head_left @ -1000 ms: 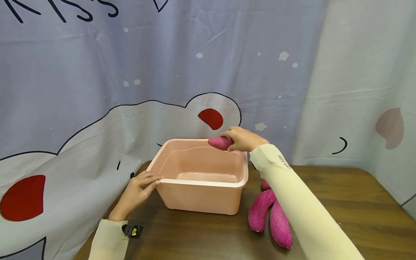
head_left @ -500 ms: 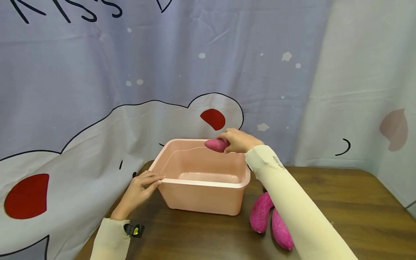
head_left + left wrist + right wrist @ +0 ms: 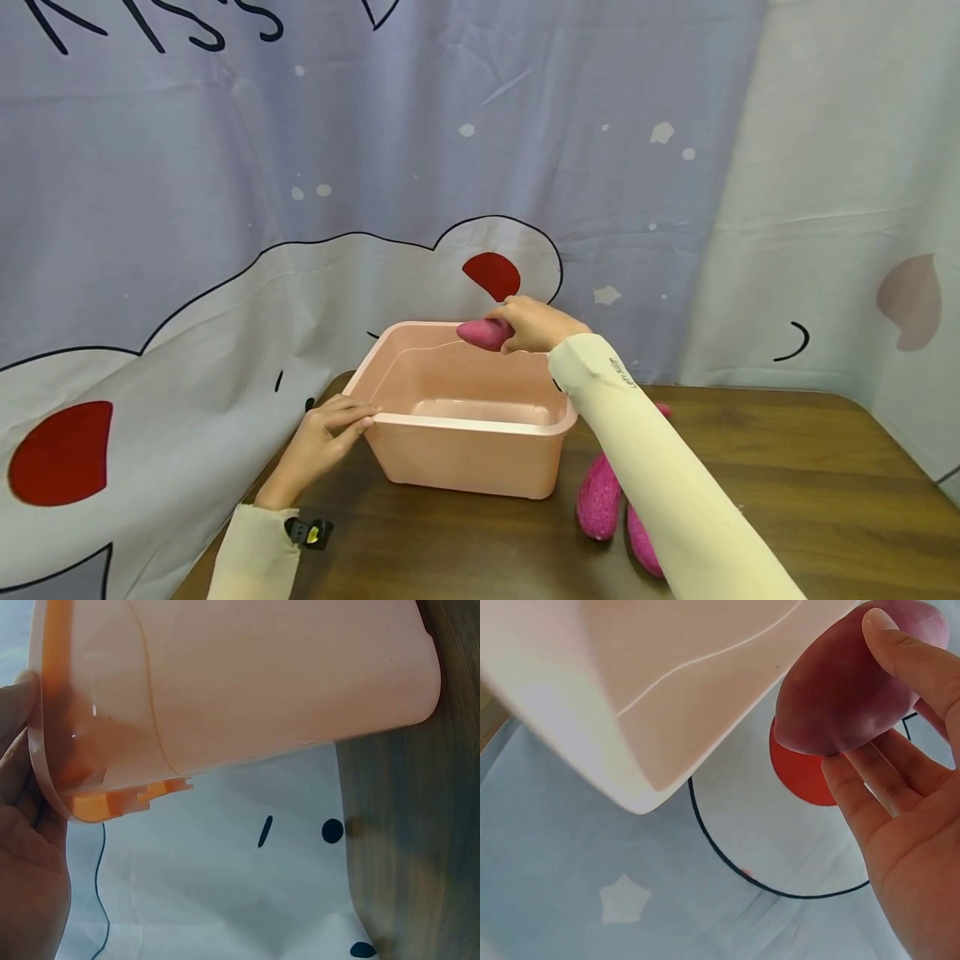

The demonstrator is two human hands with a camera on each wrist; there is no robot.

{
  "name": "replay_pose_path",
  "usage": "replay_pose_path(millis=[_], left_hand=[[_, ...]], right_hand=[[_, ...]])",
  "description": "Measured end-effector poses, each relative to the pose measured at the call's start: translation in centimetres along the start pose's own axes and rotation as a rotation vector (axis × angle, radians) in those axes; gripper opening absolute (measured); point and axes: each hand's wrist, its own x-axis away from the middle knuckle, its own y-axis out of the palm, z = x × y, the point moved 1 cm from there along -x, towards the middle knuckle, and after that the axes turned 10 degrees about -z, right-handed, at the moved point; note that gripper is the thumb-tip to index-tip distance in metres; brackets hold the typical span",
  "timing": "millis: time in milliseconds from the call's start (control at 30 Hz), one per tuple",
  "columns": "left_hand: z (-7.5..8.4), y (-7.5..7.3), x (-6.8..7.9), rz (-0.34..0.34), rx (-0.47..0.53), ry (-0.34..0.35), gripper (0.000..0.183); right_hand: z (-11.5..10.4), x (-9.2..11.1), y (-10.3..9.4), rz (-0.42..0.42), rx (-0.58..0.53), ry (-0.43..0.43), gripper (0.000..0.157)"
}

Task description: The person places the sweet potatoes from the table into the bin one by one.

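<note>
My right hand point(image 3: 538, 323) grips a pinkish-purple sweet potato point(image 3: 482, 335) above the far rim of a peach plastic bin point(image 3: 465, 460). In the right wrist view, the thumb lies on one side of the smooth, tapered sweet potato point(image 3: 840, 686) and the fingers on the other. At the bin's near left corner, my left hand point(image 3: 318, 442) pinches the rim between thumb and fingers. The left wrist view shows this hand point(image 3: 30, 847) at the rim, beside the bin's outer wall point(image 3: 285, 675). The visible part of the bin's inside holds nothing.
Two magenta, speckled, elongated vegetables, one point(image 3: 600, 500) beside the other point(image 3: 642, 540), lie right of the bin, partly hidden by my right sleeve point(image 3: 660, 450). A pink tip point(image 3: 664, 409) shows behind the sleeve. A printed curtain point(image 3: 637, 208) hangs behind the wooden table point(image 3: 787, 467).
My right hand has moved left along the far rim with the sweet potato. The sleeve now covers more of the vegetables on the table. My left hand stays at the bin's corner.
</note>
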Motion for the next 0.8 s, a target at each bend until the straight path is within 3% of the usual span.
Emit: replay_pose_path(millis=[433, 667, 800], left_hand=[[0.2, 0.6, -0.5, -0.010, 0.014, 0.011, 0.020], [0.1, 0.9, -0.5, -0.011, 0.024, 0.004, 0.019], [0.0, 0.9, -0.5, -0.006, 0.019, 0.008, 0.019]], right_hand=[[-0.3, -0.9, 0.7, -0.026, -0.007, 0.034, 0.047], [-0.2, -1.5, 1.5, -0.012, 0.003, 0.006, 0.045], [0.0, -2.0, 2.0, -0.012, -0.008, 0.039, 0.047]])
